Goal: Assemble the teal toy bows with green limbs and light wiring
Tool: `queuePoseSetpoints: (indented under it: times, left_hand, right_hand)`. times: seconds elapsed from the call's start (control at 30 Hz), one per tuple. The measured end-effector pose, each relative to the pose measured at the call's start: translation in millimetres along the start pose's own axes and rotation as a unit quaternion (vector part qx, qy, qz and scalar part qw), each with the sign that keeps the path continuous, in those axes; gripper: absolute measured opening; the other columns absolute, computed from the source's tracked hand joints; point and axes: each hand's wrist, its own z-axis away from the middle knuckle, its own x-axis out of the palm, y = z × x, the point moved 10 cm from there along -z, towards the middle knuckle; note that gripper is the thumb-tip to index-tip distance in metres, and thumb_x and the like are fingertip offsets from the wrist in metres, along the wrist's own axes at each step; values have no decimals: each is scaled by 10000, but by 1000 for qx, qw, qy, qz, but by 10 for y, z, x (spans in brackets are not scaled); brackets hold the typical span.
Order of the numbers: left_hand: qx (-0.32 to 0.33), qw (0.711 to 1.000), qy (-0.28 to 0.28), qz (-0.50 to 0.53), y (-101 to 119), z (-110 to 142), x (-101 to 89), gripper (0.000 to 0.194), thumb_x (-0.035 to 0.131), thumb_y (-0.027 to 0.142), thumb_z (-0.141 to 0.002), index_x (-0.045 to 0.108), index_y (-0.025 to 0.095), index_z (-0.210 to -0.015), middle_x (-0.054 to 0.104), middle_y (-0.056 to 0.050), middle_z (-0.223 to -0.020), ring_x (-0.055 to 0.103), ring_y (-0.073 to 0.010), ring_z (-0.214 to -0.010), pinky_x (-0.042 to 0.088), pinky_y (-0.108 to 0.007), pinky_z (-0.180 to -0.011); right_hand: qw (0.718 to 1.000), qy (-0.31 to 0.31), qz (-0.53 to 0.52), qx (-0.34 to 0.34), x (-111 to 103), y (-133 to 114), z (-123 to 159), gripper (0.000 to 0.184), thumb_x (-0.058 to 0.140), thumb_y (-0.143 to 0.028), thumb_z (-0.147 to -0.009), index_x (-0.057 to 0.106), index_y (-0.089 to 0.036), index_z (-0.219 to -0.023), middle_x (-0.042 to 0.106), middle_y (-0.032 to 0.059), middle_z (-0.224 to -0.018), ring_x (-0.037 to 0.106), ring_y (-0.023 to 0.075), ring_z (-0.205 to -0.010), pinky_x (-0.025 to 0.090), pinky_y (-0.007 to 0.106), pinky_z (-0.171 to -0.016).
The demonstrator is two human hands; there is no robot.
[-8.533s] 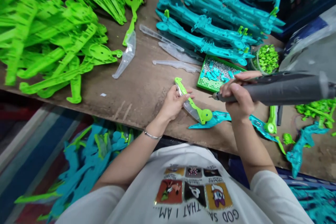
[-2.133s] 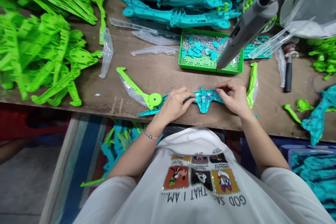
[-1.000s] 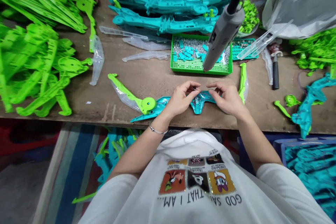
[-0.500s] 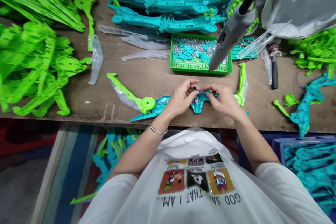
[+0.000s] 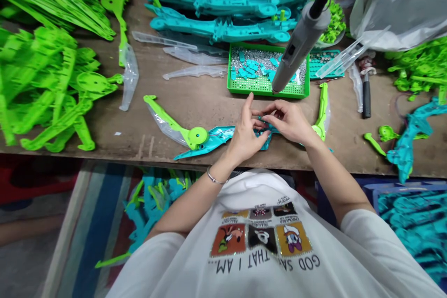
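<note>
A teal plastic toy bow half (image 5: 218,139) lies at the table's front edge, with a green arm (image 5: 197,137) at its left end and another green arm (image 5: 321,111) at its right; thin wires run inside. My left hand (image 5: 248,132) is over the middle of the bow half, index finger stretched out, thumb apart, the other fingers loosely bent. Beside it, my right hand (image 5: 289,122) pinches thumb and fingertips together above the bow's centre. Whatever is between those fingertips is too small to make out. Both hands partly cover the middle of the bow half.
A green tray (image 5: 268,92) of screws and small teal pieces stands just beyond my hands. Above it hangs a grey electric screwdriver (image 5: 293,49). Teal bow halves (image 5: 223,28) are stacked behind; green parts (image 5: 52,88) pile up left. A black-handled tool (image 5: 366,98) lies right.
My left hand has turned and spread, its index finger now pointing away from me. My right hand has shifted left and slightly up, its fingertips now meeting beside the left fingers.
</note>
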Motion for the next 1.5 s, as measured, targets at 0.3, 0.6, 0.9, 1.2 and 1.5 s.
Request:
queuePoseSetpoints:
  times: [0.3,0.6,0.9,1.2,1.5]
  left_hand:
    - [23,989,74,-126,128,93,-240,832,621,106,-877,246,243,-1606,651,-99,-1293,656,-92,-775,597,-266,-787]
    - [115,941,30,-316,255,23,-177,234,496,90,-954,689,165,-1065,724,-94,-994,662,-227,-956,527,-376,-899]
    - [55,995,-56,-62,98,-282,81,204,599,128,-918,706,183,-1081,779,-56,-1034,732,-182,-961,568,-309,-870]
    - [-30,980,-129,148,-154,-330,321,605,662,90,-837,462,219,-1394,706,-12,-961,736,-127,-862,585,-245,-789]
    - [91,982,-165,-5,222,-184,115,657,556,11,-791,499,254,-1399,604,-78,-1194,680,-202,-1088,584,-395,-971]
  right_hand:
    - [999,23,31,-13,-37,-8,47,199,668,-231,-860,756,-167,-1026,794,49,-943,680,171,-774,507,292,-715]
    - [999,23,-34,-17,-66,3,143,173,708,-273,-880,751,-197,-1030,798,35,-962,736,191,-858,573,331,-817]
    - [997,44,2,-61,-134,-83,406,279,657,-125,-851,747,-246,-1087,788,26,-1009,740,192,-902,592,354,-847]
    - [993,65,77,-58,-209,80,298,281,651,-113,-836,739,-239,-1072,778,42,-1027,715,228,-947,566,383,-855]
    - [998,36,58,-14,-129,189,189,208,614,-153,-858,749,-203,-1008,797,33,-938,712,192,-821,526,313,-782]
